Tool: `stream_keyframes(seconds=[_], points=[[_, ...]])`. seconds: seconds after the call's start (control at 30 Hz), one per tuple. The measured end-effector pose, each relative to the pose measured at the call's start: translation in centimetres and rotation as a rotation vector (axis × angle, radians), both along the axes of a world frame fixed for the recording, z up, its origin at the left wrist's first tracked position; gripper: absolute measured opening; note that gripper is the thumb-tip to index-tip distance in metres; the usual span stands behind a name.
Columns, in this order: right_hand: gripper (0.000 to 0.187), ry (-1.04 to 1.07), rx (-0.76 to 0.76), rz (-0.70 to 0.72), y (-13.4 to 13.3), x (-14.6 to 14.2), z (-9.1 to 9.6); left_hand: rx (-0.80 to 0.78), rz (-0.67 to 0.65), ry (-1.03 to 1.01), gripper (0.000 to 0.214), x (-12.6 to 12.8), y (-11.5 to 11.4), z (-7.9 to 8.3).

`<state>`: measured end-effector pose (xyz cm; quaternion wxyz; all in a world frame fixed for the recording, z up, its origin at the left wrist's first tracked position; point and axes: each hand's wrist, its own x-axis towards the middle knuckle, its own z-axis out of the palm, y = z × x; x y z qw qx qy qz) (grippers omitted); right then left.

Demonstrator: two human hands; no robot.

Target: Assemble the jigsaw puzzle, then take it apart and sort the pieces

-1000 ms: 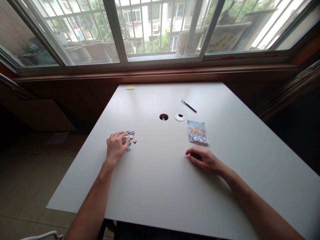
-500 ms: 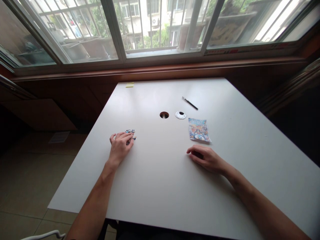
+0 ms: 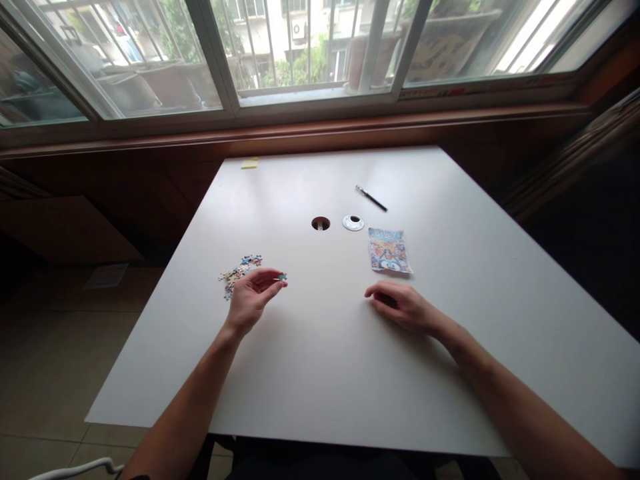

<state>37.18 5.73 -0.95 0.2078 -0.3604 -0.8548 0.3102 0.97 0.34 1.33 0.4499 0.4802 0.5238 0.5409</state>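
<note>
A small jigsaw puzzle piece (image 3: 283,276), greenish in colour, is pinched between the thumb and fingertips of my left hand (image 3: 251,300). Just behind that hand lies a loose heap of jigsaw pieces (image 3: 235,272), partly covered by the fingers. My right hand (image 3: 403,305) rests on the table with loosely curled fingers, the thumb a little apart and nothing visible in it. Beyond its knuckles lies a colourful printed picture sheet (image 3: 389,251) with cartoon figures, flat and not touched by the hand.
The white table (image 3: 310,373) has a round cable hole (image 3: 321,224), with its silver cover ring (image 3: 353,223) beside it. A black pen (image 3: 371,199) lies farther back. Near the far left corner is a yellow sticky note (image 3: 249,163). Behind the table is a barred window (image 3: 310,60).
My left hand has moved off the heap to the right, lifting one jigsaw piece, and more of the heap shows. The right hand stays in place on the table. The view has shifted slightly.
</note>
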Motion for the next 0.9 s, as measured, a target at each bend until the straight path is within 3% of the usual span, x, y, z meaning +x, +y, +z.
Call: stream_keyframes(seconds=[0.13,0.27,0.4,0.5,0.9], points=[[0.019,0.049,0.004,0.006,-1.2,-1.2,1.4,0.012,-0.144,-0.006,0.03,1.9,-1.1,0.0],[0.013,0.199,-0.049,-0.025,-3.6,-4.3,3.1,0.04,-0.306,0.001,0.025,4.2,-2.5,-0.2],[0.017,0.342,-0.196,-0.046,-5.5,-7.2,3.0,0.033,-0.433,0.036,0.025,5.5,-3.4,-0.3],[0.016,0.395,-0.25,-0.064,-6.1,-8.1,2.5,0.023,-0.469,0.002,0.026,5.8,-3.6,-0.5],[0.011,0.414,-0.143,-0.094,-6.4,-8.1,2.0,-0.028,-0.5,-0.163,0.023,6.2,-3.7,-0.3]])
